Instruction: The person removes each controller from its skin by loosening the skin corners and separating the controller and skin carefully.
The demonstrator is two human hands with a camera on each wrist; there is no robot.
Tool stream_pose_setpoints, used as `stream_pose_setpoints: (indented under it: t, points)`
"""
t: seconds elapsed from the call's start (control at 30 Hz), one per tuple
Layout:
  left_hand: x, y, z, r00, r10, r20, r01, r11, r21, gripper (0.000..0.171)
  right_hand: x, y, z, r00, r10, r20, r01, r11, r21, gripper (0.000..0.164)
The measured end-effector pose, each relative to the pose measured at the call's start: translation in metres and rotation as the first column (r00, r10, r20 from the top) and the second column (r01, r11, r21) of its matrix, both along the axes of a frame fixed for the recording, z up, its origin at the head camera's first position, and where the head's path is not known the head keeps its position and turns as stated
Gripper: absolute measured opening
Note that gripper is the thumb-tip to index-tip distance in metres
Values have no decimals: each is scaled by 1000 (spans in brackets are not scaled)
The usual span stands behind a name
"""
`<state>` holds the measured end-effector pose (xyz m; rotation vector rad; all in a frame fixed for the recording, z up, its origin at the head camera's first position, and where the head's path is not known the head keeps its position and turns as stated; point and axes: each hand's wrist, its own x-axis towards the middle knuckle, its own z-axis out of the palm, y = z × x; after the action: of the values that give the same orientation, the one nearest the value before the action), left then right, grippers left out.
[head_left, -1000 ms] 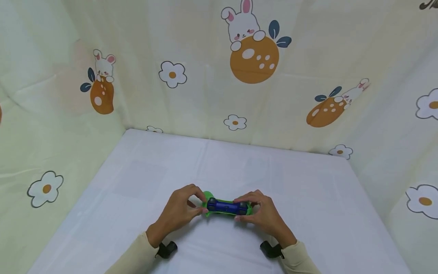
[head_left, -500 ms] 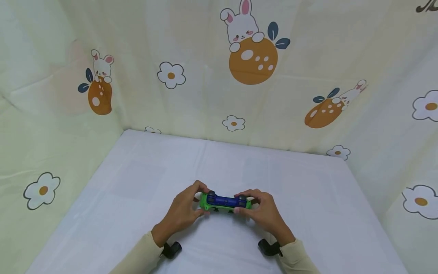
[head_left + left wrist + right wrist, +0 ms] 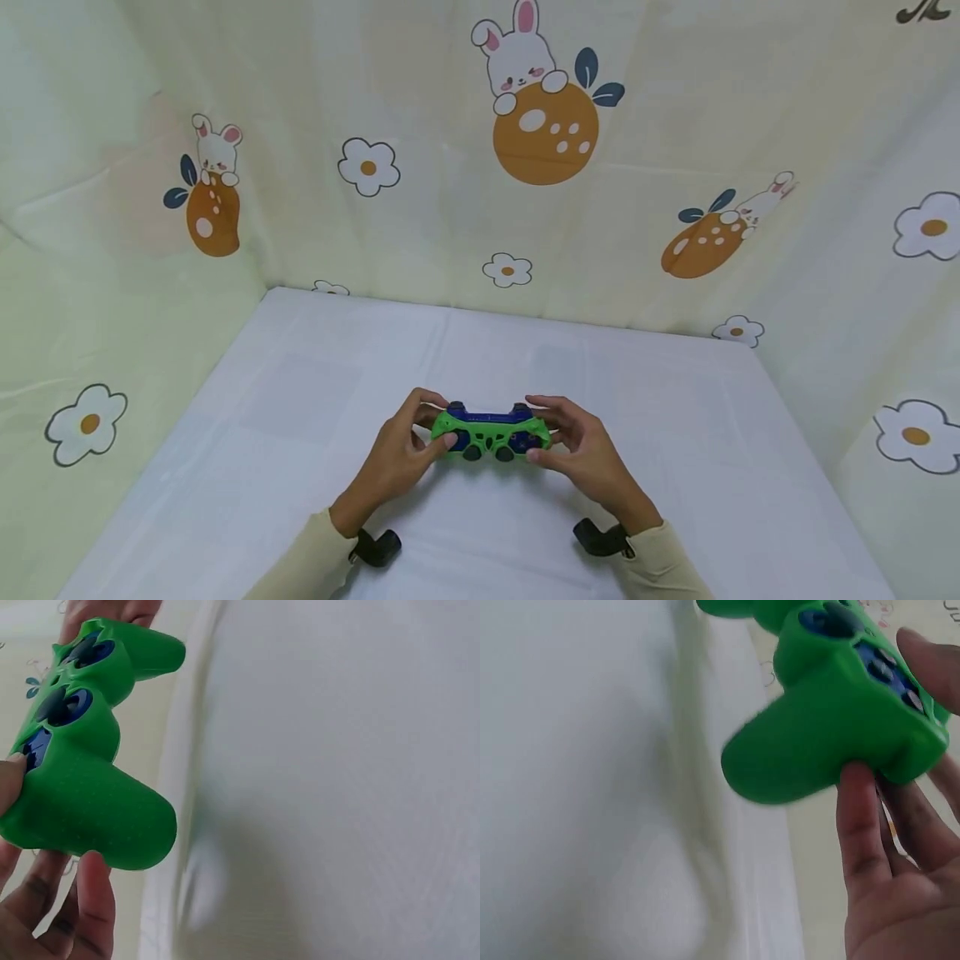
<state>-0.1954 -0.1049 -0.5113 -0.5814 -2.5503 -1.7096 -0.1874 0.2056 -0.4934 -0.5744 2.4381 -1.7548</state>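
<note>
A blue game controller [image 3: 491, 432] in a green rubbery cover is held up over the white-covered table, its buttons and two dark thumbsticks facing the head camera. The left hand [image 3: 401, 454] grips its left end, thumb on the front by the direction pad, fingers curled behind. At the other end the right hand [image 3: 581, 450] holds it, thumb near the round buttons. In the left wrist view the green grip [image 3: 97, 814] of the controller rests against the left fingers. The right wrist view shows fingertips under the other grip [image 3: 802, 742].
The white cloth [image 3: 480, 533] covers the table below the hands. A cream curtain [image 3: 420, 225] printed with rabbits, oranges and flowers hangs at the back and both sides. A black wrist camera [image 3: 377, 547] sits on the left wrist, another camera [image 3: 600, 537] on the right.
The controller has tilted from showing its blue shoulder edge to showing its front with thumbsticks. Both hands have turned with it, and the left thumb has come onto the front.
</note>
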Motion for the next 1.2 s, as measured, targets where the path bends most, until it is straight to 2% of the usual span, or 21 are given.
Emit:
stream_pose_setpoints:
  t: [0.17, 0.33, 0.47, 0.63, 0.73, 0.9, 1.1, 1.2]
  points:
    - [0, -3, 0, 997, -20, 76, 16, 999, 50, 39, 0, 3, -2, 999, 35, 18, -34, 999, -37, 65]
    - [-2, -5, -4, 991, -33, 129, 21, 995, 98, 37, -2, 0, -5, 999, -23, 24, 25, 998, -57, 54]
    - [-2, -5, -7, 980, -20, 200, -1, 994, 106, 33, -3, -3, -11, 993, -59, 103, 68, 994, -80, 47]
    - [-1, -5, -11, 960, 33, 279, -48, 998, 48, 28, -6, -5, -17, 976, -44, 215, 59, 996, -62, 46]
    - [-1, -4, -13, 963, 67, 261, -69, 998, -2, 25, -8, -6, -20, 968, -40, 248, 51, 998, -35, 45]
    - [-3, -5, -17, 974, 87, 211, -81, 996, -35, 27, -9, -4, -27, 956, -48, 290, 51, 999, -5, 43]
    - [-4, -9, -15, 976, 49, 210, -31, 996, -88, 53, -9, -4, -30, 960, -61, 275, 56, 998, 25, 47]
    - [-3, -10, -14, 982, 19, 190, 2, 994, -111, 59, -8, -5, -31, 967, -76, 244, 62, 996, 64, 49]
